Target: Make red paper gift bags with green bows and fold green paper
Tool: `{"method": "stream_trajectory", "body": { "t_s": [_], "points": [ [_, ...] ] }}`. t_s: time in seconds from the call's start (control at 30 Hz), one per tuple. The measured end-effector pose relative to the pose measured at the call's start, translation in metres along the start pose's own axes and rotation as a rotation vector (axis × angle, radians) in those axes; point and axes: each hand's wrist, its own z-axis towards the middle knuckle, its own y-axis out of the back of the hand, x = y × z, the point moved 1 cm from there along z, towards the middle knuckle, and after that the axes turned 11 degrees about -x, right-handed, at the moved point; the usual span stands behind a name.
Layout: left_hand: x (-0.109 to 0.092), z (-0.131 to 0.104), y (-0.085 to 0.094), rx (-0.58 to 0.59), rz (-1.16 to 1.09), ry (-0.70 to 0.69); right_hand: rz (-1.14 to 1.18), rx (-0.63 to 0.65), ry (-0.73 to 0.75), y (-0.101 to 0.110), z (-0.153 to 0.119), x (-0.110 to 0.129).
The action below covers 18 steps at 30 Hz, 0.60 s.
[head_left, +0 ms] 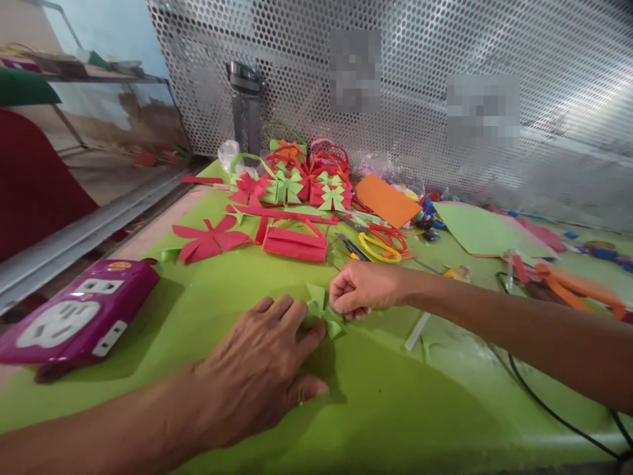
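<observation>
A light green paper bow (316, 300) lies on the green tabletop, partly covered by fingers. My left hand (264, 359) rests over its left side, fingers bent down on the paper and the thumb stretched apart. At the bow's right edge, my right hand (359, 290) is closed in a pinch on the paper; the fingertips are partly hidden. Just beyond are a red paper bag (295, 245) with a handle and a red paper bow shape (210, 241). Yellow-handled scissors (380, 249) and red-handled scissors (388, 235) lie beyond my right hand.
A purple power strip (119, 287) stands at the left. Finished paper bags (331, 192) and a dark bottle (246, 109) are at the back by a perforated metal panel (297, 53). Orange paper (387, 200), green sheets (489, 231), a glue stick (418, 331) and a black cable (548, 419) lie rightward.
</observation>
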Motion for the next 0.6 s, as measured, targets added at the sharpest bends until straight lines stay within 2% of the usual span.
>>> {"method": "stream_trajectory", "body": {
  "t_s": [0.17, 0.33, 0.6],
  "points": [
    [0.000, 0.001, -0.002, 0.022, -0.011, 0.004, -0.211, -0.021, 0.055, -0.001, 0.001, 0.011],
    [0.002, 0.002, -0.004, 0.034, -0.014, -0.001, -0.407, -0.048, 0.016, -0.002, -0.001, 0.023],
    [0.002, 0.000, -0.005, 0.048, -0.008, -0.001, -0.552, -0.053, 0.013, -0.005, -0.004, 0.037]
  ]
}}
